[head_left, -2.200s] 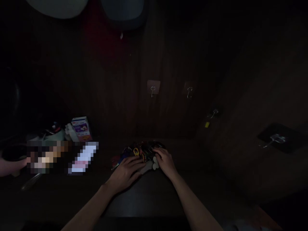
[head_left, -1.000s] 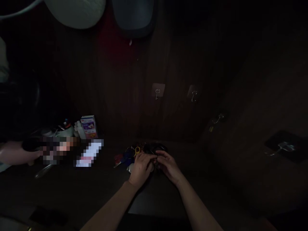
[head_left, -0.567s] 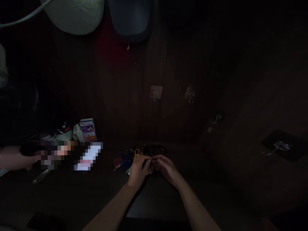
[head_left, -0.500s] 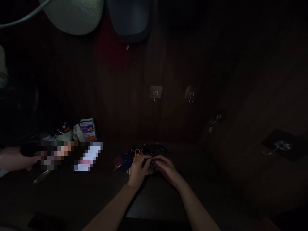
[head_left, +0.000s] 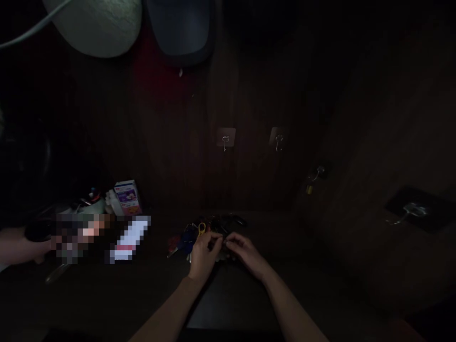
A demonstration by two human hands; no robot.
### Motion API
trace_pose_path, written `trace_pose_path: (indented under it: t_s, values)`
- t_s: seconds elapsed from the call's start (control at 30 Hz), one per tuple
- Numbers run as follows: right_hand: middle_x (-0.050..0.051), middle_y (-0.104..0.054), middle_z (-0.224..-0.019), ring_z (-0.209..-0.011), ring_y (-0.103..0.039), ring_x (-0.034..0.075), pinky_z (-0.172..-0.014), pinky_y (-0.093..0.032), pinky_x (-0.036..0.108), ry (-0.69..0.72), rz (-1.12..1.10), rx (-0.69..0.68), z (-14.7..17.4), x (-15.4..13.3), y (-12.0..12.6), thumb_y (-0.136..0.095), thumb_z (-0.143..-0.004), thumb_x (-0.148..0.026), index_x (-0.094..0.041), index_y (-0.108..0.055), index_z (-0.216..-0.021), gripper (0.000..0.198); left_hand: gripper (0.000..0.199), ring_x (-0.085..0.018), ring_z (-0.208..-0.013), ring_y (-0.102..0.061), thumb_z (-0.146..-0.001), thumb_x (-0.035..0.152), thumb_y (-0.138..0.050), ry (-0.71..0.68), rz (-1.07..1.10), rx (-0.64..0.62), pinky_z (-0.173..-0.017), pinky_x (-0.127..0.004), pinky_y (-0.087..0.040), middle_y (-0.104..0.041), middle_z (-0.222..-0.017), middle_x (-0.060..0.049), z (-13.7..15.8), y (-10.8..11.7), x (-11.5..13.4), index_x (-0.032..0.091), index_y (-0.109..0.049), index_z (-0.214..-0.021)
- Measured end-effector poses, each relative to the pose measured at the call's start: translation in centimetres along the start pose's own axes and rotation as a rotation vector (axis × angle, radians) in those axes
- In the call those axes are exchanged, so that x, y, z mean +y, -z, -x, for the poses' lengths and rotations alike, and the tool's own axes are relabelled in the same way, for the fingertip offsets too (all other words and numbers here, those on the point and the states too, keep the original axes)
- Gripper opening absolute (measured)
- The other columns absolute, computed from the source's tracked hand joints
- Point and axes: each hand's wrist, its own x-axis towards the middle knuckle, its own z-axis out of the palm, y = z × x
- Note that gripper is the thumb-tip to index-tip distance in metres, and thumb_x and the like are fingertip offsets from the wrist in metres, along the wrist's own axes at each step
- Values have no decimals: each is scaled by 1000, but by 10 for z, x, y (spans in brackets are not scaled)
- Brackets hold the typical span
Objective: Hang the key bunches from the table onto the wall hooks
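Observation:
My left hand point(head_left: 204, 259) is closed in a pinch, its thumb and index fingertips meeting those of my right hand point(head_left: 248, 255). The right fingers are pinched too. Whatever small thing sits between the fingertips is too dark to make out. Just behind and beneath both hands lies a bunch of keys point(head_left: 185, 241) with blue and red heads. A yellow loop point(head_left: 202, 228) stands up among them, and a black curved piece point(head_left: 237, 220) lies at the right end of the bunch. My fingers hide part of the pile.
Hooks point(head_left: 225, 138) are fixed to the dark wooden wall, one holding a small padlock point(head_left: 309, 189). Caps point(head_left: 183, 33) hang above. At left stand a small box point(head_left: 127, 197), a pixelated bright rectangle point(head_left: 131, 238) and what looks like another person's forearm point(head_left: 19, 244).
The view has shifted slightly, so the wall hooks sit a little further left. Both hands stay together over the keys, with only small finger movement.

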Motion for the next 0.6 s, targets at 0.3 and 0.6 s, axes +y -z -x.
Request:
trace_pose_path:
  t_s: [0.3,0.6]
  values:
    - [0,-66,-71,-57,-55,11,-45,-29,19,4,-328,73,1,-10,3,-73,-68,-42,-22,-54,-76,29,31,-16,-71,-64,-90,39,-39,81,74,15,-64,-26,-49,-67,-74,-1,2,2,-1,21,-64,-95]
    - [-3,-63,-75,-69,-60,14,-51,-35,21,144,-478,325,-3,-10,25,-77,-64,-36,-24,-55,-80,30,33,-16,-65,-63,-90,43,-40,93,95,10,-60,-25,-47,-63,-66,0,2,4,3,20,-63,-91]
